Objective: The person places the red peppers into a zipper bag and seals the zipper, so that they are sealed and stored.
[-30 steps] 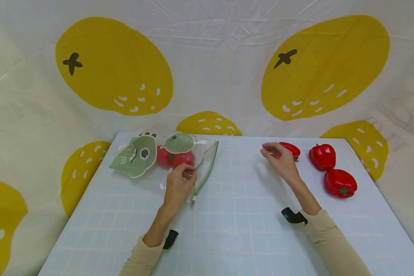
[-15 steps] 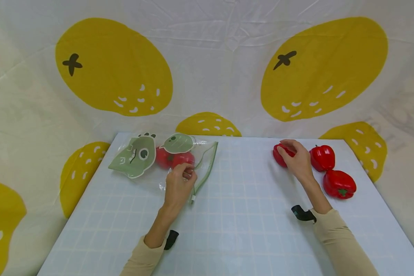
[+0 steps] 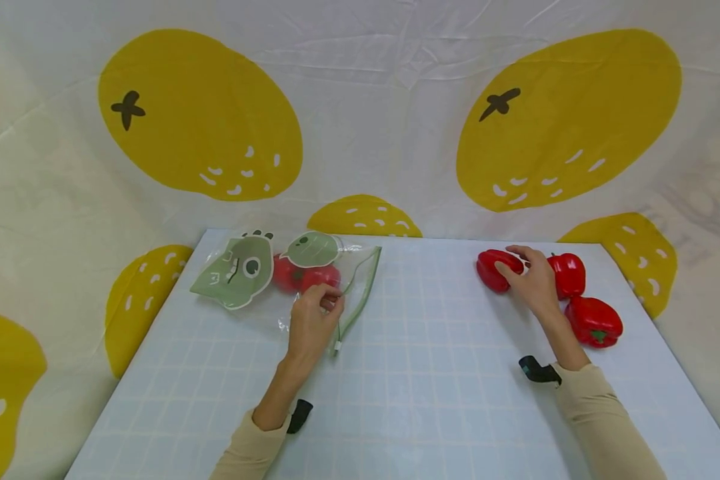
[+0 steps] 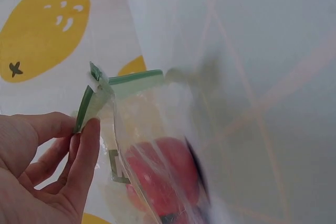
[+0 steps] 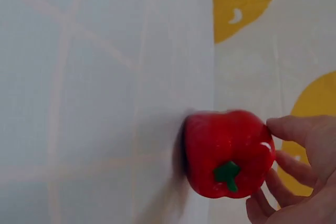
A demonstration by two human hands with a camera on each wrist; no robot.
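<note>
A clear zip bag [image 3: 264,313] with a green zip edge and green cartoon print lies at the back left; two red rounded vegetables [image 3: 319,275] show inside it. My left hand [image 3: 313,320] pinches the green edge near the slider between thumb and finger. At the back right lies a glossy red bell pepper [image 3: 493,269], its green stem [image 5: 227,173] showing in the right wrist view. My right hand [image 3: 535,280] is at its right side, thumb in front and fingers behind, with relaxed fingertips right at its surface.
Two more red bell peppers lie to the right: one [image 3: 570,273] just behind my right hand, the other [image 3: 595,323] nearer the front. The pale checked table [image 3: 396,400] ends at a white curtain [image 3: 372,120] printed with yellow fruit.
My right hand has moved rightward across the leftmost bell pepper to its right side, leaving more of it visible. My left hand keeps its pinch on the bag's edge.
</note>
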